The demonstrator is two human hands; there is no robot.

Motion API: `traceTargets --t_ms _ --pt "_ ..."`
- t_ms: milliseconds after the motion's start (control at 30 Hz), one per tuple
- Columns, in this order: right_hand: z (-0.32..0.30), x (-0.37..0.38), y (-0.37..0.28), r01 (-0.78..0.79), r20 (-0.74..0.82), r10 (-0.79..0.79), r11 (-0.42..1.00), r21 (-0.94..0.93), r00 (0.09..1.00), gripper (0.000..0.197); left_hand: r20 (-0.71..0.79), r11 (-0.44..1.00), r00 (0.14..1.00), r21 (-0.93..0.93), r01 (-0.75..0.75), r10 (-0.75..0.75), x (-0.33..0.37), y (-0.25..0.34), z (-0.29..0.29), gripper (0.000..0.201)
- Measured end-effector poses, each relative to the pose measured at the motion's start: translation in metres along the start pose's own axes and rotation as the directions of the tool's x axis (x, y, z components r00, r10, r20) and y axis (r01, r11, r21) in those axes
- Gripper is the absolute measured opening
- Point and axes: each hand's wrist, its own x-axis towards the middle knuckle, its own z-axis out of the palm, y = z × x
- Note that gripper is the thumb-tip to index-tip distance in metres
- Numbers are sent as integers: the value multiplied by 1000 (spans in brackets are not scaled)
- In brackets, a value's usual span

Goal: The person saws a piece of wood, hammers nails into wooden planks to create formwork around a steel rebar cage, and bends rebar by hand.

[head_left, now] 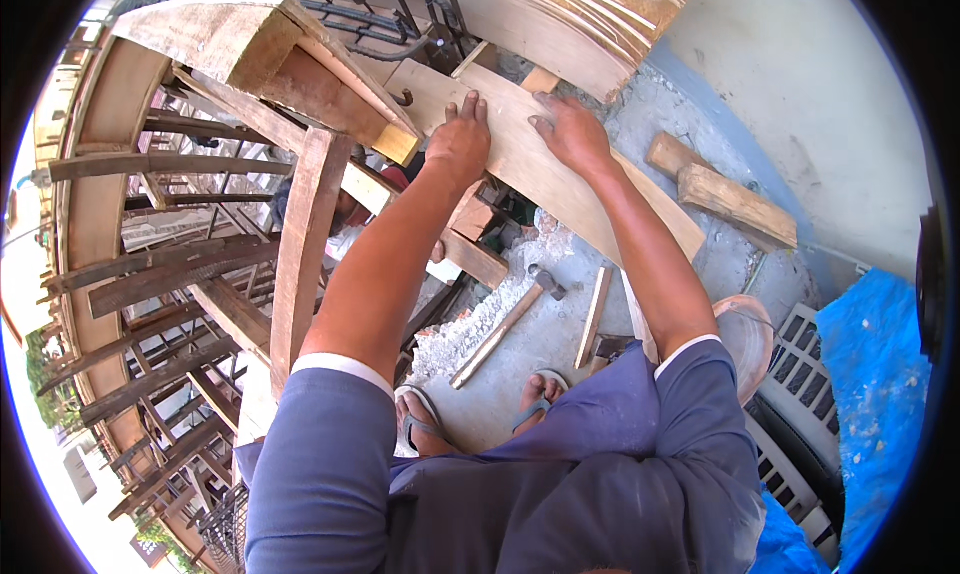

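Note:
A long pale plywood board (pixel 540 174) slants from upper centre to lower right over a gap in the concrete. My left hand (pixel 461 139) rests on its left part, fingers stretched forward. My right hand (pixel 578 137) lies at the board's far edge, thumb and forefinger apart; its other fingers are partly hidden. Between my forearms a hammer (pixel 508 319) with a wooden handle lies on the concrete floor, near my sandalled feet. Just left of my left hand, a wooden beam form (pixel 330 89) ends in a yellowish block (pixel 397 144).
Wood offcuts (pixel 738 204) lie to the right, beside the pale wall (pixel 800 104). Steel rebar (pixel 370 24) runs behind. An upright timber (pixel 308 244) and scaffolding fill the left, with another person (pixel 345 209) partly visible below. A blue tarp (pixel 875 374) and grey crate (pixel 805 364) are lower right.

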Motion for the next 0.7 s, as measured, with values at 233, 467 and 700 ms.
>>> traceTargets --t_ms 233,467,700 --pt "2 -3 -1 18 -55 -16 999 35 998 43 53 999 998 6 -40 40 4 -5 -14 116" --pt "-1 -4 -5 -7 -35 9 999 54 999 41 223 992 968 -58 -109 119 17 -25 -37 124" --pt "3 -6 0 -1 -56 4 998 61 998 42 132 997 988 8 -80 78 14 -17 -20 128"
